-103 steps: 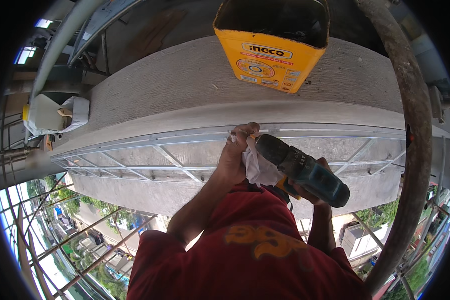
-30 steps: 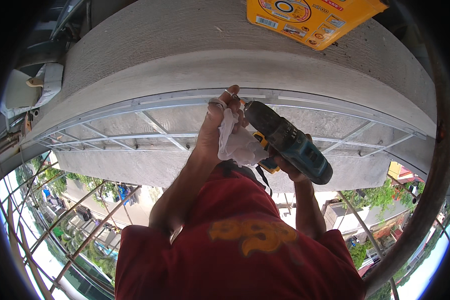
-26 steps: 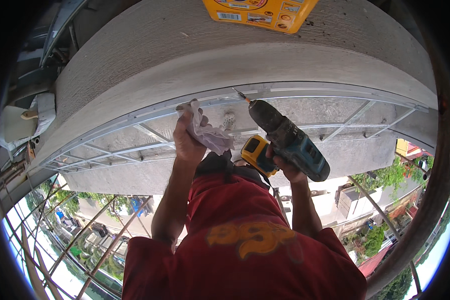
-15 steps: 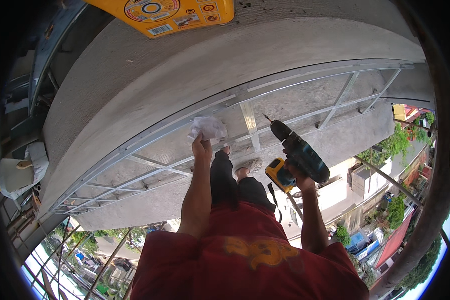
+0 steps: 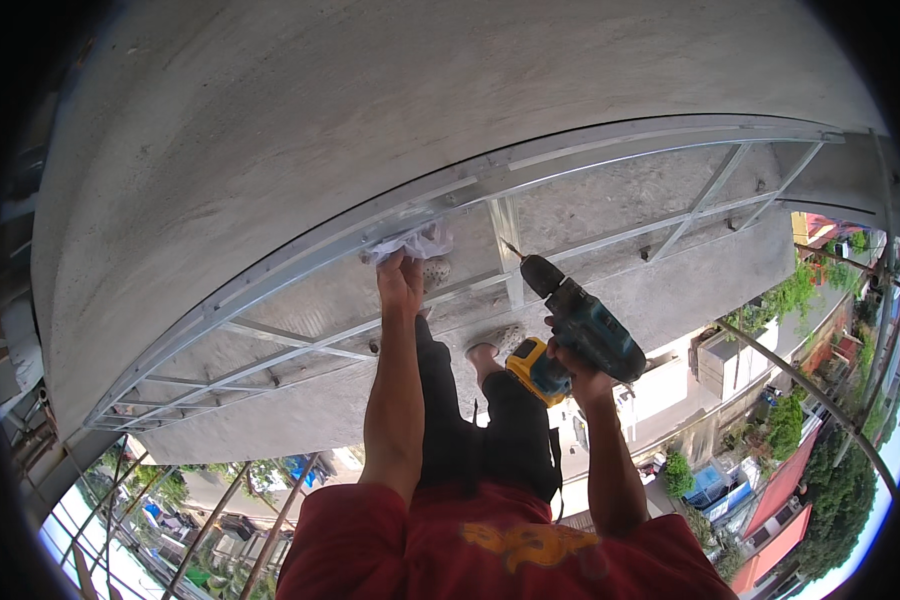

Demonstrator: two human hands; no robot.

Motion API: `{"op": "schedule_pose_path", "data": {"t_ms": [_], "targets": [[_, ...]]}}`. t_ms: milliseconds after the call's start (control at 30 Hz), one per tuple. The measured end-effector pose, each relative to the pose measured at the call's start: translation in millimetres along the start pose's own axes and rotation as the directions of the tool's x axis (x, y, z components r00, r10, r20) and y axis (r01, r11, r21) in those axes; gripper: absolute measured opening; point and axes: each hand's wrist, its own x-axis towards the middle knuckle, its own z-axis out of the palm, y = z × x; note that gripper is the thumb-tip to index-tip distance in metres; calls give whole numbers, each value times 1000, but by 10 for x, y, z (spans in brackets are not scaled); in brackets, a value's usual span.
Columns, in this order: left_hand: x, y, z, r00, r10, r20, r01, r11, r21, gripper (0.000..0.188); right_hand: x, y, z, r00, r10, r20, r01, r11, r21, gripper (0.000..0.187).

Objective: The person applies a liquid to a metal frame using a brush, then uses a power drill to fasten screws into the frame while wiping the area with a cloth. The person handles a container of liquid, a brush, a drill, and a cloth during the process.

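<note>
My left hand [image 5: 399, 283] grips a crumpled white, translucent plastic bag [image 5: 417, 243] up against the metal frame's long rail. What the bag contains cannot be made out. In my right hand [image 5: 577, 370] is a dark teal cordless drill [image 5: 595, 325] with a yellow-and-black battery pack [image 5: 536, 372]. Its bit points up and left, near a short cross stud [image 5: 503, 235] of the frame; I cannot tell whether it touches. The silvery metal frame [image 5: 370, 243] runs in a long curve along the concrete wall.
A grey concrete wall [image 5: 450, 80] rises ahead. Under the frame lies a concrete ledge [image 5: 610, 260], where my feet stand in perforated shoes [image 5: 500, 338]. Scaffold poles [image 5: 810, 385] cross at the right and lower left. Far below are a street, trees [image 5: 788, 425] and roofs.
The plastic bag has moved up to the rail with my left hand. The drill has shifted slightly left and down. My view has tilted, and the yellow box at the top is out of sight.
</note>
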Motion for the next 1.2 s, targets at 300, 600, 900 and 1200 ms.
{"op": "schedule_pose_path", "data": {"t_ms": [300,600,900,1200], "targets": [[297,55,247,906,-12,423,70,990,-122,64,253,908,25,990,-125,-70,131,986,100,42],[299,-51,482,882,-24,471,116,979,-168,84,273,1278,335,985,-62,-160,94,975,202,37],[-110,41,543,959,40,282,-2,991,-134,61,276,2039,490,976,-145,-160,115,976,-184,42],[457,114,283,875,-263,406,203,962,186,47,132,2026,430,932,157,-326,-68,961,268,44]]}}
